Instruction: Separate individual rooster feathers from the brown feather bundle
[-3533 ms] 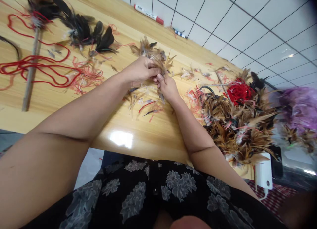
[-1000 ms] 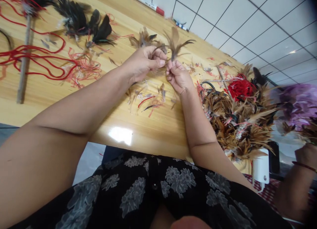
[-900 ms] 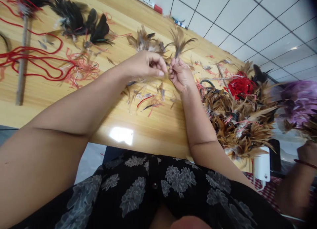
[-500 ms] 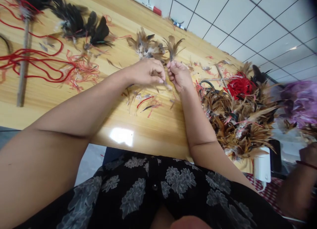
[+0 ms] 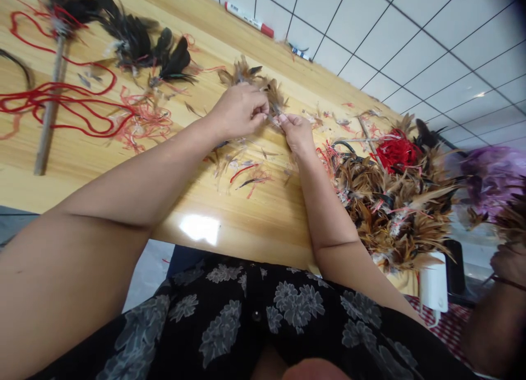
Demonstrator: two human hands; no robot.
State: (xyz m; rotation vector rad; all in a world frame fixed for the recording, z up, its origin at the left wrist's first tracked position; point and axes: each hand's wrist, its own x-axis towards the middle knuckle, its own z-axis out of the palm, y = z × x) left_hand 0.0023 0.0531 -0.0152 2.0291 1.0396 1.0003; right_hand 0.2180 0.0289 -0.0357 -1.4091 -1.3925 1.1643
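My left hand (image 5: 245, 110) is closed, its thumb and fingertips pinching at the base of a small brown feather bunch (image 5: 276, 93). From the other side, my right hand (image 5: 298, 133) grips the pale lower end of that bunch between thumb and fingers. The fingertips of both hands are close together, and the exact bit in the left pinch is small and partly hidden. Just behind the left hand lies a pile of loose brown feathers (image 5: 239, 72). Feather scraps and pink string bits (image 5: 250, 177) are scattered on the wooden table (image 5: 246, 216) below the hands.
At left, a stick with black feathers (image 5: 51, 106) lies under red cord (image 5: 98, 131), near black feather bunches (image 5: 135, 46). Brown feathers are heaped (image 5: 394, 205) at right beside red string (image 5: 396, 150). Markers (image 5: 250, 19) lie by the tiled wall. Another person's hand (image 5: 509, 262) is at far right.
My left hand has risen and come to the right hand's fingertips. The feather bunch in my right hand has tilted left and lowered. The other person's hand now shows brown feathers beside it.
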